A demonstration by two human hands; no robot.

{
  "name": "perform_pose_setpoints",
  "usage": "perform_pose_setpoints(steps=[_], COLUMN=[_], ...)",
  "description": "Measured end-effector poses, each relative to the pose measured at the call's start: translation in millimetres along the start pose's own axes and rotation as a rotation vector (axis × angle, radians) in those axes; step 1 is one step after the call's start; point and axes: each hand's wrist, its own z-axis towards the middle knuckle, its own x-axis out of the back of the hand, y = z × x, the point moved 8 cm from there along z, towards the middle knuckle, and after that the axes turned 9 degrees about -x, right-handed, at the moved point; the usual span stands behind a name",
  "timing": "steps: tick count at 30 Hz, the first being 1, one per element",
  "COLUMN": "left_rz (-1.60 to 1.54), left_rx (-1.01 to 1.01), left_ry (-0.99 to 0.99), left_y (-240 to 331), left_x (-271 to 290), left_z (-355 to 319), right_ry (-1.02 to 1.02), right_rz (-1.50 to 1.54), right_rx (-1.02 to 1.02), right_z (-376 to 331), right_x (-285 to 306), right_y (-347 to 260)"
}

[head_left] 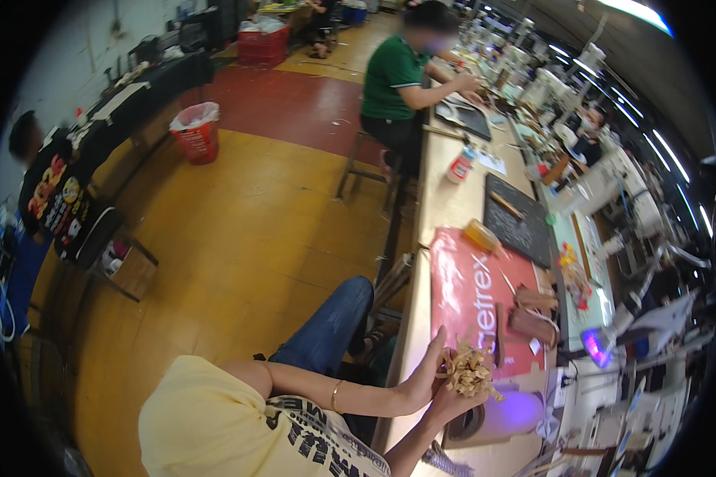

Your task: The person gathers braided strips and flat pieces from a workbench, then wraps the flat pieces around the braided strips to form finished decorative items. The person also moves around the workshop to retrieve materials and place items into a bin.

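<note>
A bunch of thin tan strips point(471, 372), curled and tangled at the ends, is gathered between my two hands above the workbench. My right hand point(456, 404) wraps it from below, fingers closed. On the far side my left hand point(422, 381), thumb raised, closes against the same bunch; some of its fingers are hidden behind the strips. Under and beyond my hands lies a pinkish-red printed sheet point(457, 274). Brown folded pieces point(533, 324) rest on it to the right, near a dark brown strip point(500, 334).
A black board point(517, 226) holds a wooden-handled tool point(507, 205). Nearby are a yellowish container point(481, 236) and a white-and-red bottle point(460, 164). Purple light from a lamp point(598, 346) falls on a rounded form point(509, 413). A person in green point(394, 79) works farther along; a red bin point(196, 139) stands leftward.
</note>
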Motion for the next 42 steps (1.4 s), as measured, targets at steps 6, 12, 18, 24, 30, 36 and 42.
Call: perform_pose_setpoints(steps=[6,12,18,24,30,36,42], left_rz=[0.297,0.298,0.035,0.021,-0.151,-0.231,-0.242], left_rx=[-0.38,-0.376,-0.234,-0.442,-0.584,-0.672,-0.845], left_ry=[0.122,0.197,0.302,0.471,0.435,0.62,0.708], left_y=[99.2,150.3,221.0,346.4,472.9,587.8,675.8], left_x=[11.8,44.9,123.3,157.0,178.0,248.0,281.1], left_z=[9.6,43.7,100.0,119.4,113.4,60.7,5.6], right_ry=[-0.292,-0.523,-0.831,-1.001,-1.276,-1.684,-1.832], right_rz=[0.09,-0.037,-0.211,-0.242,-0.276,-0.546,-0.242], right_rx=[-0.113,-0.122,0.058,0.301,0.385,0.734,0.671], right_z=[-6.3,4.9,4.0,1.1,-22.9,-106.6,-143.0], right_x=[-95.9,-175.6,-291.2,-417.8,-540.9,-658.5,-726.4], right_y=[-4.3,-16.4,-42.5,-95.4,-155.5,-221.2,-302.4])
